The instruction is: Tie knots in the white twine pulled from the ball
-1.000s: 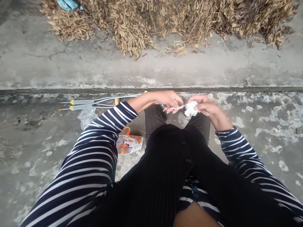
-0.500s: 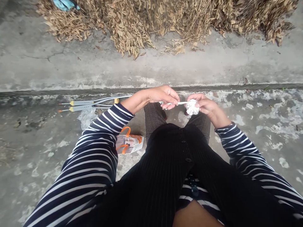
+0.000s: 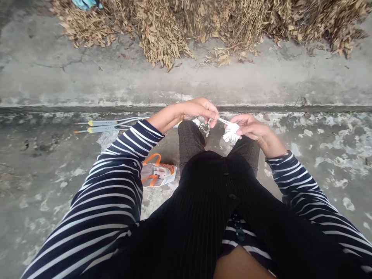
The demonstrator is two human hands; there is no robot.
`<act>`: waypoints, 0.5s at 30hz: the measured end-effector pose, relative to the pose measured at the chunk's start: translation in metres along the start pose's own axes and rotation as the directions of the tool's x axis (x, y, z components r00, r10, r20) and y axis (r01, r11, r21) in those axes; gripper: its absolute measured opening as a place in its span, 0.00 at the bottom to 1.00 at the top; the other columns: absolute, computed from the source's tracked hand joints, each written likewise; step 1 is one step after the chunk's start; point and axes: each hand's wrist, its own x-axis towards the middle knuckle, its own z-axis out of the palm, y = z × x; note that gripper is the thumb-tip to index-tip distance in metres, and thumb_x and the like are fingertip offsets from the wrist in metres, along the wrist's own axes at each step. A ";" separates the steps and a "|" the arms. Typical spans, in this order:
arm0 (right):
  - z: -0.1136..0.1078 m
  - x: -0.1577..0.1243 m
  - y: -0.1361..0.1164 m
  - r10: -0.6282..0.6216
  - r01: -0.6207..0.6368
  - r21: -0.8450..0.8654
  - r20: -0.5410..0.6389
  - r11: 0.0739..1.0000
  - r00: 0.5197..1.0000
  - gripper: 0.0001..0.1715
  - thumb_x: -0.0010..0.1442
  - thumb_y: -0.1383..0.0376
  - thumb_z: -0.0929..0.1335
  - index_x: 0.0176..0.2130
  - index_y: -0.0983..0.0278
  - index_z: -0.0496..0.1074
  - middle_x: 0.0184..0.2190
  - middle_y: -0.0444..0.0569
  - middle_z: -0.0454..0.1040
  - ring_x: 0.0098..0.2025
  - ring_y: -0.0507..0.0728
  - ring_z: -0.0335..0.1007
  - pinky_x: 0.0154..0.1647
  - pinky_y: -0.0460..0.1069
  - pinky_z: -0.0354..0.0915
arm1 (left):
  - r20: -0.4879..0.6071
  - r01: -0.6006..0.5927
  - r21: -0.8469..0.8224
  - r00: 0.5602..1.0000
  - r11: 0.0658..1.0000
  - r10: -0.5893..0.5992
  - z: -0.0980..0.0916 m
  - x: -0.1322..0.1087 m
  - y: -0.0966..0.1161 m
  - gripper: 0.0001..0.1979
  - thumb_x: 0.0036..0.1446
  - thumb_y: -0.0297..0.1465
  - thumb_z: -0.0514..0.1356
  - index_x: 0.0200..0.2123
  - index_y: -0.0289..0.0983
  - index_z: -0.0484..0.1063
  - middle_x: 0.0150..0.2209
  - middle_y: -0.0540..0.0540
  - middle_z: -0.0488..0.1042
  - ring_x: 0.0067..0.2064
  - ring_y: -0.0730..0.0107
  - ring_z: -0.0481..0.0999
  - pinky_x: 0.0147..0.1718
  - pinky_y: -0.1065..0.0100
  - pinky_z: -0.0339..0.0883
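Note:
My right hand is closed round a small white bundle of folded strips, held above my knees. A thin white strip runs from the bundle to my left hand, whose fingertips pinch its end. A small metal chain dangles below my left fingers. Both arms wear navy sleeves with white stripes, and a black ribbed garment covers my lap.
A pair of grey crutches lies on the concrete to the left. An orange and clear pouch sits by my left thigh. A concrete step edge crosses the view, with a heap of dry leaves beyond it.
Both hands have risen slightly. My left hand has drawn the strip up and away from the bundle, and the chain now hangs free below it.

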 end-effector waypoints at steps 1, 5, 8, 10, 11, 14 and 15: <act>0.001 0.000 0.000 0.002 -0.002 -0.002 -0.003 1.000 1.000 0.21 0.45 0.67 0.83 0.41 0.65 0.84 0.32 0.47 0.83 0.25 0.49 0.75 0.20 0.41 0.68 | 0.009 0.004 0.004 1.000 1.000 -0.004 -0.004 -0.001 -0.001 0.12 0.55 0.37 0.73 0.26 0.34 0.82 0.26 0.42 0.79 0.27 0.70 0.77 0.30 0.69 0.69; 0.011 0.002 -0.005 -0.043 0.043 -0.024 0.012 0.999 0.999 0.21 0.46 0.69 0.83 0.41 0.65 0.82 0.33 0.47 0.83 0.27 0.50 0.77 0.24 0.42 0.72 | -0.062 0.001 0.023 0.998 1.000 0.000 -0.019 -0.001 -0.001 0.09 0.49 0.32 0.76 0.26 0.35 0.81 0.21 0.44 0.75 0.26 0.67 0.77 0.29 0.67 0.70; 0.022 0.005 -0.010 -0.089 0.089 -0.023 -0.007 0.996 0.996 0.24 0.45 0.70 0.84 0.43 0.63 0.82 0.38 0.47 0.84 0.29 0.50 0.78 0.26 0.42 0.74 | -0.175 0.018 0.038 0.985 0.999 -0.011 -0.023 0.007 -0.001 0.09 0.46 0.28 0.78 0.24 0.35 0.81 0.21 0.44 0.74 0.26 0.64 0.79 0.28 0.66 0.70; 0.027 0.004 -0.014 -0.086 0.085 -0.023 -0.034 0.996 0.996 0.29 0.44 0.68 0.84 0.48 0.61 0.83 0.43 0.49 0.85 0.33 0.53 0.80 0.26 0.44 0.75 | -0.155 0.052 0.018 0.987 0.999 -0.048 -0.018 0.017 -0.006 0.09 0.46 0.28 0.77 0.23 0.35 0.81 0.21 0.44 0.75 0.25 0.63 0.79 0.26 0.66 0.70; 0.028 0.002 -0.015 -0.074 0.073 -0.033 -0.056 0.997 0.996 0.31 0.44 0.67 0.84 0.49 0.61 0.83 0.45 0.51 0.85 0.34 0.54 0.80 0.26 0.44 0.75 | -0.109 0.074 0.001 0.991 0.997 -0.073 -0.014 0.023 -0.011 0.09 0.47 0.30 0.77 0.23 0.35 0.81 0.22 0.43 0.76 0.25 0.64 0.79 0.25 0.67 0.69; 0.023 -0.007 -0.015 0.002 -0.018 -0.096 -0.160 0.995 0.987 0.30 0.44 0.65 0.85 0.48 0.62 0.85 0.40 0.51 0.85 0.34 0.56 0.81 0.28 0.47 0.77 | 0.022 0.134 -0.072 0.991 0.988 -0.132 0.001 0.039 -0.031 0.08 0.51 0.33 0.75 0.25 0.35 0.83 0.26 0.41 0.80 0.27 0.65 0.80 0.25 0.69 0.70; 0.020 -0.011 -0.015 0.031 -0.055 -0.112 -0.202 0.992 0.979 0.29 0.44 0.64 0.85 0.47 0.62 0.85 0.39 0.50 0.85 0.34 0.56 0.81 0.29 0.48 0.78 | 0.030 0.136 -0.108 0.991 0.985 -0.134 0.007 0.044 -0.040 0.08 0.52 0.33 0.74 0.26 0.35 0.84 0.28 0.41 0.81 0.29 0.66 0.80 0.27 0.69 0.71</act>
